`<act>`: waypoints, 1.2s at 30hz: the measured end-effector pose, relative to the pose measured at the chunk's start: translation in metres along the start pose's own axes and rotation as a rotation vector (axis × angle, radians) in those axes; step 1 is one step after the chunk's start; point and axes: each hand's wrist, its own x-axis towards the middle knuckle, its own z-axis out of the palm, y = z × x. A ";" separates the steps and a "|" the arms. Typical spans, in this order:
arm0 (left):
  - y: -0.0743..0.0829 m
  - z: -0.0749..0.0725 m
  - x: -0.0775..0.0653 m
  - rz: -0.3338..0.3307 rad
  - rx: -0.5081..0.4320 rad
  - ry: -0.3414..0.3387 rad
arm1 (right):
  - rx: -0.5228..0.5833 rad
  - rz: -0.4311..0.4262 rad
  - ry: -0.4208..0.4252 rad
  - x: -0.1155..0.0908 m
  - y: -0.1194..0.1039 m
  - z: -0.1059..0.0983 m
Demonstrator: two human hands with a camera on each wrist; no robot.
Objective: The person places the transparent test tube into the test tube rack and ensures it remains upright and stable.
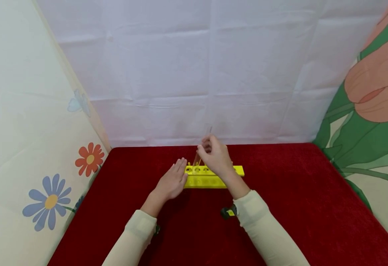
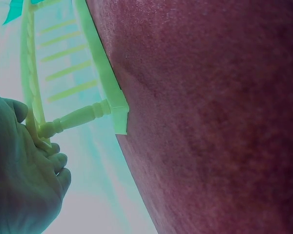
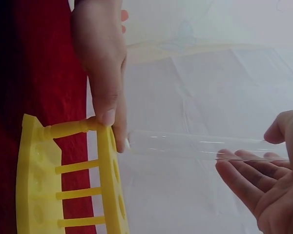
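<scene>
A yellow test tube rack [image 1: 205, 181] stands on the red-covered table. My left hand [image 1: 171, 182] holds the left end of its top plate, with the thumb and fingers about the plate's edge in the left wrist view. Above the rack, my right hand [image 1: 216, 153] pinches a clear glass test tube [image 3: 173, 145] near its upper part. The tube leans in the head view, its rounded lower end close to the holes at the rack's left end and near the left fingertips. Whether that end is inside a hole cannot be told.
The red cloth [image 1: 280, 207] covers the table. A white sheet [image 1: 167, 74] hangs behind it, and flower-printed panels stand at the left [image 1: 50, 201] and right [image 1: 377, 85]. A dark device [image 1: 228, 212] sits beneath the right wrist.
</scene>
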 end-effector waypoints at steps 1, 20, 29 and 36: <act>0.000 0.000 0.000 -0.001 -0.002 -0.001 | 0.001 -0.003 0.003 0.000 0.000 0.001; -0.002 0.001 0.002 0.000 0.016 0.001 | 0.037 -0.005 0.007 0.008 0.009 0.014; -0.002 0.002 0.002 0.001 0.013 0.003 | 0.029 -0.011 0.002 0.010 0.009 0.019; -0.002 0.002 0.002 -0.001 0.010 -0.003 | 0.033 -0.027 0.002 0.010 0.010 0.022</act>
